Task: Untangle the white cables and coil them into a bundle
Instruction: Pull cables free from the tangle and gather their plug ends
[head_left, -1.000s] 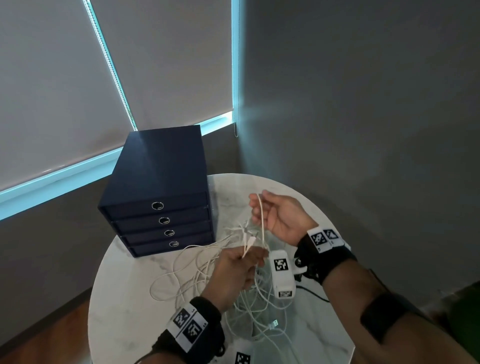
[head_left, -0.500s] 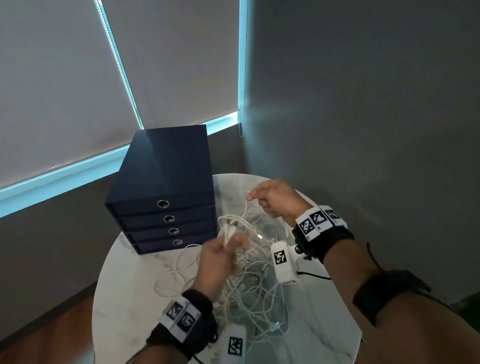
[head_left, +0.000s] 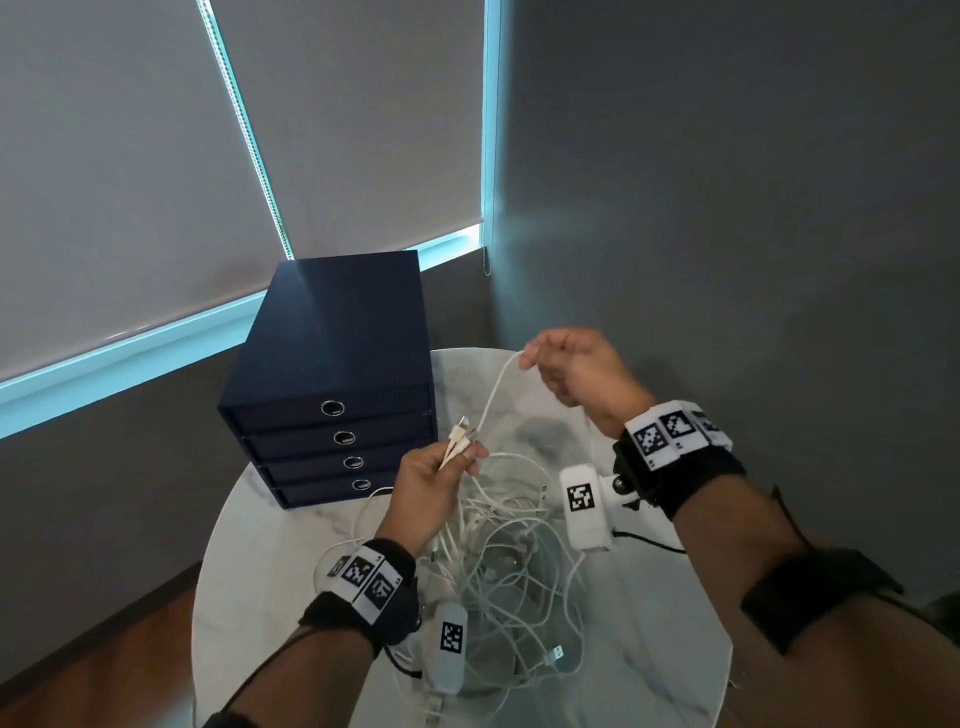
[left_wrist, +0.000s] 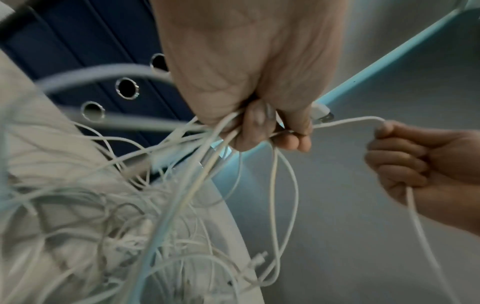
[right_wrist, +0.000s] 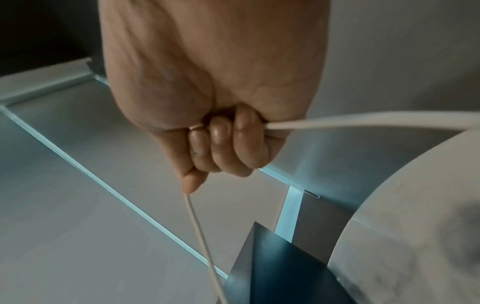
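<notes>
A tangle of thin white cables (head_left: 511, 566) lies heaped on the round marble table (head_left: 270, 587). My left hand (head_left: 441, 480) is raised above the heap and grips several cable ends, with plugs (head_left: 460, 439) sticking up past the thumb. From that fist one white cable (head_left: 493, 395) runs up and right into my right hand (head_left: 569, 371), which is closed around it above the table's far side. In the left wrist view the left hand (left_wrist: 259, 123) clamps a bunch of strands and the right hand (left_wrist: 415, 158) holds the cable (left_wrist: 348, 121). The right wrist view shows fingers (right_wrist: 223, 139) curled around the cable (right_wrist: 363, 121).
A dark blue four-drawer box (head_left: 332, 384) stands at the table's back left, close to the left hand. Grey walls and a blind-covered window close off the corner behind. Wood floor (head_left: 93, 670) shows at lower left, beyond the table edge.
My right hand has slid up and right along the cable, stretching a longer span away from the left hand. The left hand kept its grip on the cable ends and rose slightly.
</notes>
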